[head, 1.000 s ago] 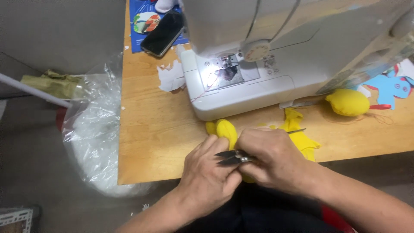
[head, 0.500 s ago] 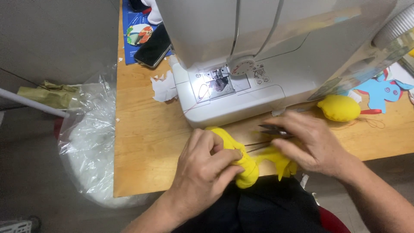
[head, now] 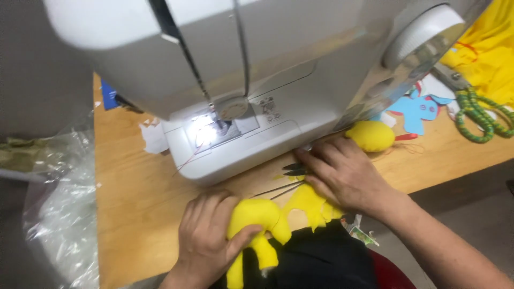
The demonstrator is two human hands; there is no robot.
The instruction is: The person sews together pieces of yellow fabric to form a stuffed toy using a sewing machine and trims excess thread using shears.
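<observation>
My left hand [head: 206, 238] grips a stuffed yellow fabric toy [head: 257, 225] at the near edge of the wooden table [head: 134, 208]. My right hand [head: 342, 174] lies palm down on the table beside the white sewing machine [head: 235, 96], its fingers over a small dark pair of thread snips [head: 293, 170]. Flat yellow fabric scraps [head: 310, 206] lie under and beside that hand. Whether the fingers actually pinch the snips cannot be told.
A stuffed yellow oval piece [head: 370, 135] sits right of the machine, with blue felt cutouts [head: 415, 109], green-handled scissors [head: 474, 109] and yellow cloth [head: 490, 53] further right. A clear plastic bag [head: 59, 214] hangs off the table's left edge. White scraps [head: 154, 138] lie by the machine.
My hands have separated: the right one carried the snips away from the toy to the table by the machine. The left hand kept the yellow toy. The camera moved closer.
</observation>
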